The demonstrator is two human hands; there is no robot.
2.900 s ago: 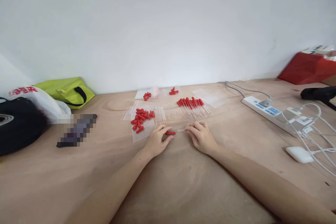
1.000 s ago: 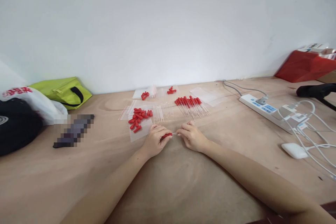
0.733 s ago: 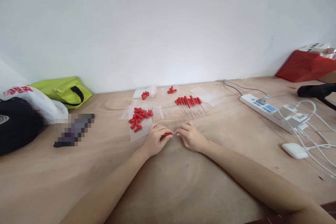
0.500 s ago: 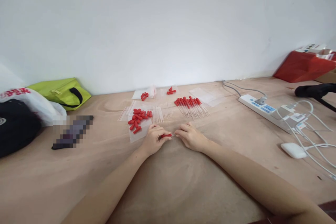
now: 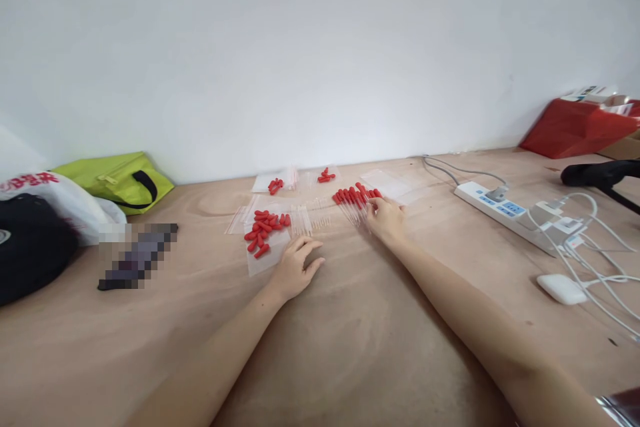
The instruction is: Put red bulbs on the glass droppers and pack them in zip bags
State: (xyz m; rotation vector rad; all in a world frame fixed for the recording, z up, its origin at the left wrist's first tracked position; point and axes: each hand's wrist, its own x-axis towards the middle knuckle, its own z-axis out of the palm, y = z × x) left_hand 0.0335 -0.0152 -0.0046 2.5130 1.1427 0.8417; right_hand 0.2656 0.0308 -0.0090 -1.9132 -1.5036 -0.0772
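Observation:
My left hand (image 5: 295,270) rests on the table with its fingers apart and nothing in them. Just beyond it lie bare thin glass tubes (image 5: 301,220) and a pile of red rubber bulbs (image 5: 265,227) on a clear plastic bag (image 5: 257,263). My right hand (image 5: 386,219) is closed in a pinch at the right end of a row of red-bulbed glass droppers (image 5: 353,197). Between its fingertips is a dropper, largely hidden by the hand. The row's bulbs point toward the wall, their glass stems toward me.
Smaller groups of red bulbs (image 5: 326,177) lie on bags near the wall. On the right are a power strip (image 5: 493,200), cables, a white charger (image 5: 561,289) and a red bag (image 5: 575,130). A lime bag (image 5: 117,177), black cap (image 5: 35,247) and blurred dark object (image 5: 137,257) lie left.
My left hand has let go of the red-bulbed dropper and opened. The right hand has moved away from it, forward and right, to the row of droppers.

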